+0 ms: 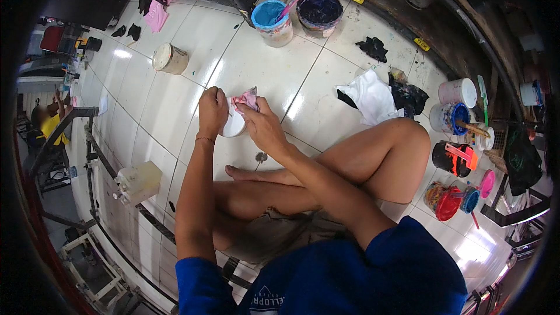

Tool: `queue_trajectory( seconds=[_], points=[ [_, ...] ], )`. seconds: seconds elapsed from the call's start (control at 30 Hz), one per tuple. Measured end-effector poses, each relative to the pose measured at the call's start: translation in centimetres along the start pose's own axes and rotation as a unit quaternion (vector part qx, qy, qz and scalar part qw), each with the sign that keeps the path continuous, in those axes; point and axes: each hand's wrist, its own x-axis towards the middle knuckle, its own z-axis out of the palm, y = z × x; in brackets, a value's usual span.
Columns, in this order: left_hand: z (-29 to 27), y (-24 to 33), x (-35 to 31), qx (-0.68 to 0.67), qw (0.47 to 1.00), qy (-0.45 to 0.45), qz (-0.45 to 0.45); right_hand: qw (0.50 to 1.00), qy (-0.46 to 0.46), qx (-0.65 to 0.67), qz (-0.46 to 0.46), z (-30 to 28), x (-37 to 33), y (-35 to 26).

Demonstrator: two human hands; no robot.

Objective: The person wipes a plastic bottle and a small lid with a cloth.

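Note:
On the white tiled floor in front of my crossed legs is a white round tub or lid point(234, 126), partly covered by my hands. My left hand point(213, 111) is closed in a fist at its left side; what the fingers grip is hidden. A crumpled pink cloth with red stains point(248, 98) is pinched in my right hand point(263, 123), over the far edge of the white round piece. A dark smudge point(261, 157) marks the floor just nearer to me.
A pale lidded tub point(170, 59) stands at the far left. Paint buckets, blue point(272, 23) and dark purple point(319, 14), stand ahead. White cloth point(371, 96) lies to the right, near several paint pots point(452, 157). A yellowish jerrycan point(140, 182) is by the left metal frame.

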Motion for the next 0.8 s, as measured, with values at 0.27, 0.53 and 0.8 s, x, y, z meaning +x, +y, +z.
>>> queue_trajectory(
  seconds=[0.27, 0.53, 0.8],
  points=[
    [0.5, 1.8, 0.4, -0.023, 0.996, 0.02, -0.079, 0.997, -0.029, -0.069, 0.023, -0.6, 2.3, -0.6],
    [-0.9, 0.9, -1.0, -0.023, 0.998, 0.005, -0.06, 0.993, 0.01, -0.119, -0.016, 1.3, 0.2, -1.6],
    [-0.2, 3.7, -0.3, 0.113, 0.971, 0.209, -0.019, 0.884, -0.221, 0.149, 0.384, -0.9, 4.0, 7.8]
  ],
)
